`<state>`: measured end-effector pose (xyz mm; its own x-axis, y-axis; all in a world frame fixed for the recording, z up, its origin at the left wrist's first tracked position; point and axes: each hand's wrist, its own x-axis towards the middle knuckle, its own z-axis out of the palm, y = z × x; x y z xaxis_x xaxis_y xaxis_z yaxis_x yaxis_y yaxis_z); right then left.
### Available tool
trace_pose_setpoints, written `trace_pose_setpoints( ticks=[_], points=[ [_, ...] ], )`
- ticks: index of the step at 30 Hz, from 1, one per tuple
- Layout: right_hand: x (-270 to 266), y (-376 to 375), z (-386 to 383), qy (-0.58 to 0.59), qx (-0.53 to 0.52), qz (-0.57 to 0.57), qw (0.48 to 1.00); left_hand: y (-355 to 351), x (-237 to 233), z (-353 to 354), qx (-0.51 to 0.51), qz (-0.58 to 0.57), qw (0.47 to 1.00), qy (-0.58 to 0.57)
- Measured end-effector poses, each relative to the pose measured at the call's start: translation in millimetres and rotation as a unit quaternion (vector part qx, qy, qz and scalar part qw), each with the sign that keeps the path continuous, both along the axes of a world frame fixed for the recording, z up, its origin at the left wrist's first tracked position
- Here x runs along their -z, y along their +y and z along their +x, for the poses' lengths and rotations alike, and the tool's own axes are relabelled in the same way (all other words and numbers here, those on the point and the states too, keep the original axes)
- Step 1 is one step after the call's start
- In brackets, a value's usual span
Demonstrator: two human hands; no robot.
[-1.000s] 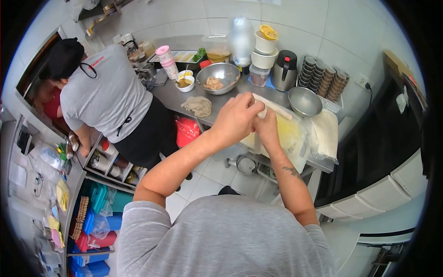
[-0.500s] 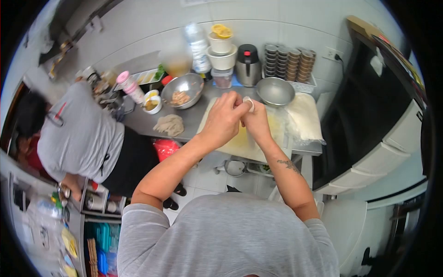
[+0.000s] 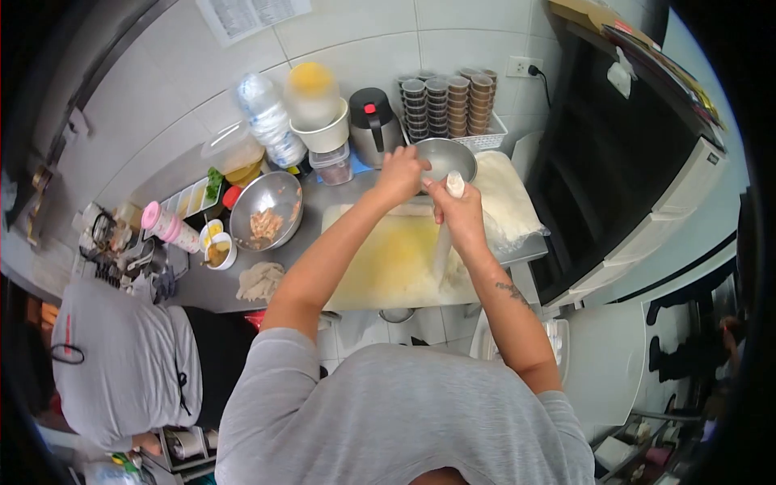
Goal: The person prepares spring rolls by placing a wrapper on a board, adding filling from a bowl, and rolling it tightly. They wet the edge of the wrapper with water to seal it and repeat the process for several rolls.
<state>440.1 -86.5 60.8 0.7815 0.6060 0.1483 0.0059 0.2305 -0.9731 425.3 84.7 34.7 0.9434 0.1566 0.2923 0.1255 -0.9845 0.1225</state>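
Observation:
My right hand (image 3: 461,212) is wrapped round a long white roll (image 3: 443,252) that looks like dough. Its rounded end pokes out above the fist, and the rest hangs toward the floury, yellowish cutting board (image 3: 347,271). To its left, my left hand (image 3: 400,178) is apart from it, fingers curled at the near left rim of a steel bowl (image 3: 467,158); whatever they may hold is hidden. Behind my hands, another pale roll (image 3: 411,209) lies across the far part of the board. A plastic bag of something white (image 3: 505,194) lies to the right.
Left of the board stand a steel bowl (image 3: 275,230) with pinkish pieces, small tubs (image 3: 220,252) and a crumpled cloth (image 3: 260,281). Behind are a steel jug (image 3: 373,129) and stacked cups (image 3: 436,105). A co-worker (image 3: 129,364) stands at left, a dark fridge (image 3: 622,153) at right.
My hands were together over the board; now they are apart, the left beside the bowl, the right gripping the white roll. The camera view has shifted, and the co-worker appears lower.

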Motion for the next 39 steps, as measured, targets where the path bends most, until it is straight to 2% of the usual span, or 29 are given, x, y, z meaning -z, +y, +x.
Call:
trace_pose_setpoints(
  ticks=[3,6,9,10,11,12,13,15,18,20,23,26,29,32,35,38,39],
  points=[
    [1.4,11.2,6.2,0.012,0.026,0.025,0.999,-0.9,23.2,36.5,0.012,0.049,0.988,0.147],
    [3.1,17.8,14.1,0.011,0.032,0.016,0.999,8.8,40.6,59.3,0.009,0.031,0.974,0.226],
    [9.5,20.1,20.4,0.032,0.023,0.034,0.999,8.2,32.1,66.5,-0.018,0.01,0.985,0.174],
    [10.1,20.0,22.5,0.048,0.013,0.031,0.998,21.9,38.6,76.6,0.007,-0.152,0.979,0.136],
    [10.0,19.6,25.7,0.063,0.003,0.03,0.998,41.0,44.4,89.5,0.031,-0.309,0.946,0.093],
    [10.1,19.6,27.4,0.079,-0.009,0.027,0.996,52.3,50.1,94.1,0.053,-0.458,0.886,0.048],
    [9.2,20.5,28.0,0.079,-0.001,0.019,0.997,43.6,34.4,82.2,0.05,-0.496,0.867,0.006],
    [6.8,23.1,27.9,0.077,0.013,0.001,0.997,6.3,-27.1,39.8,0.04,-0.567,0.818,-0.082],
    [14.1,27.6,32.6,0.034,0.004,-0.005,0.999,-15.8,-54.2,-3.3,0.093,-0.406,0.889,-0.193],
    [14.1,31.9,29.0,0.024,0.0,-0.012,1.0,-30.5,-51.7,-27.5,0.107,-0.264,0.927,-0.243],
    [19.6,41.3,22.3,-0.004,-0.008,0.025,1.0,-52.6,-45.7,-54.6,0.088,-0.041,0.951,-0.293],
    [18.9,45.3,8.3,-0.042,-0.01,0.046,0.998,-63.6,-42.1,-69.0,0.052,0.004,0.953,-0.298],
    [18.2,44.9,-7.6,-0.069,-0.027,0.043,0.996,-64.8,-44.3,-84.4,0.014,0.026,0.969,-0.244],
    [10.1,37.7,-22.4,-0.055,-0.077,0.035,0.995,-64.5,-56.2,-101.5,0.025,-0.001,0.976,-0.214],
    [0.7,29.1,-24.0,-0.033,-0.16,0.042,0.986,-63.1,-78.3,-119.8,0.064,-0.117,0.953,-0.273],
    [-4.2,22.9,-32.9,-0.024,-0.233,0.058,0.97,-57.6,-107.5,-139.4,0.006,-0.313,0.935,-0.166],
    [-5.7,20.9,-37.9,-0.023,-0.256,0.062,0.965,-48.1,-109.1,-142.2,0.034,-0.315,0.941,-0.121]
  ],
)
